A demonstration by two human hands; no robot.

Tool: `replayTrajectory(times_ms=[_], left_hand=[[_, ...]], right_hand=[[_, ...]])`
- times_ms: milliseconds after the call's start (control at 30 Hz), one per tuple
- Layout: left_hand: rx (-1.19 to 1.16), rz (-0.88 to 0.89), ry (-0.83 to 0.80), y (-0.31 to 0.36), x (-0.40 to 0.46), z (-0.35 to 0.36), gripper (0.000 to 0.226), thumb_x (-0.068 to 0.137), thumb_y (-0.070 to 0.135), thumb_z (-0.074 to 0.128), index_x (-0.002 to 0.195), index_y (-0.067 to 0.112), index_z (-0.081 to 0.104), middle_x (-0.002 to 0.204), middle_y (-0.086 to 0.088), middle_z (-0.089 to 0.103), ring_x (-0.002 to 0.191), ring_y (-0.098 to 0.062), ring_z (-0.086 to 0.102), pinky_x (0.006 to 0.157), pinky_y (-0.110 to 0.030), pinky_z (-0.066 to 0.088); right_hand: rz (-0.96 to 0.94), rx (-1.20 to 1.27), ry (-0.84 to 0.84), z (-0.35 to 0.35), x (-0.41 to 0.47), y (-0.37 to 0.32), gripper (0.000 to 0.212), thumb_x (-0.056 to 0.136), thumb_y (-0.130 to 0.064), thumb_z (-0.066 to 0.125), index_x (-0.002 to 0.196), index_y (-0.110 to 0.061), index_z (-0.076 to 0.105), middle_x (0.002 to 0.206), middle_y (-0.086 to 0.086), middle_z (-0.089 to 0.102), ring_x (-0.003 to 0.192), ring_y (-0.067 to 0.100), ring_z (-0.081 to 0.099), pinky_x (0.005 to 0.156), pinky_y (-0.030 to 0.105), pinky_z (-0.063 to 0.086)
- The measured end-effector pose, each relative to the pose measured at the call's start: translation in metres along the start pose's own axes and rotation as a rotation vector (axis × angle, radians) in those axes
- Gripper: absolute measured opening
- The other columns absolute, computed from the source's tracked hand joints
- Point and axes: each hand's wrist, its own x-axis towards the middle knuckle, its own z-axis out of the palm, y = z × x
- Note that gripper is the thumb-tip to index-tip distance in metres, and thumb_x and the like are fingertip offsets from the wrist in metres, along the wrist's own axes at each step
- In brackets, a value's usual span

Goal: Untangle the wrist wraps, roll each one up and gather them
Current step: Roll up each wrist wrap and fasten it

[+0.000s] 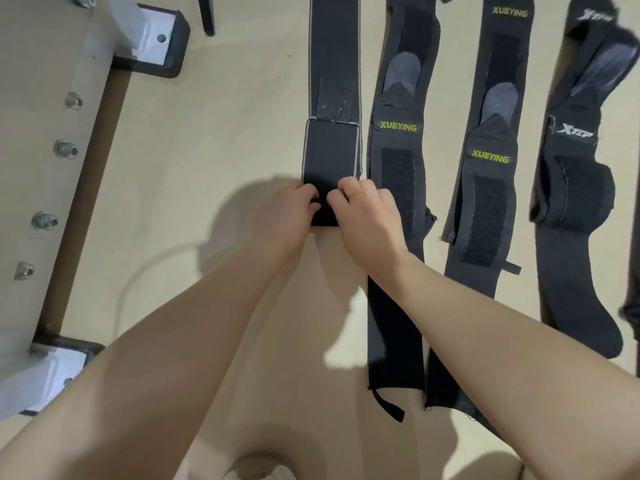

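Observation:
Several black wrist wraps lie stretched out side by side on the beige floor. The leftmost wrap [330,150], with thin grey edges, runs away from me. My left hand [284,216] and my right hand [367,220] both pinch its near end, where the fabric is folded over into a short roll between my fingers. To the right lie two wraps with yellow XUEYING labels, one wrap [398,188] beside my right hand and another [485,216] further right. A wrap with a white Xtep logo [575,188] lies at the far right.
A white metal frame [59,174] with bolts and black-edged feet stands on the floor at the left. A dark chair or stand leg [206,13] is at the top. Another dark strap end [632,313] shows at the right edge.

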Motion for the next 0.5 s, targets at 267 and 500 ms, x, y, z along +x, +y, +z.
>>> replayTrajectory(times_ms=[267, 500], left_hand=[[0.146, -0.054, 0.072, 0.013, 0.019, -0.009, 0.017, 0.095, 0.023, 0.047, 0.105, 0.012, 0.055, 0.111, -0.011, 0.050, 0.104, -0.030, 0.047, 0.077, -0.037, 0.035], [-0.064, 0.103, 0.162, 0.004, 0.002, -0.003, 0.029, 0.095, 0.025, 0.048, 0.113, 0.005, 0.061, 0.109, -0.014, 0.061, 0.102, -0.032, 0.053, 0.078, -0.031, 0.033]], right_hand=[[-0.294, -0.352, -0.058, 0.000, 0.006, 0.017, 0.055, 0.084, 0.002, 0.015, 0.082, -0.016, 0.068, 0.080, -0.001, 0.057, 0.066, 0.019, 0.048, 0.057, 0.030, 0.026], [0.010, 0.019, -0.228, 0.005, 0.021, 0.019, 0.011, 0.090, -0.012, 0.050, 0.094, -0.012, 0.061, 0.101, 0.006, 0.053, 0.084, 0.026, 0.045, 0.069, 0.031, 0.025]])
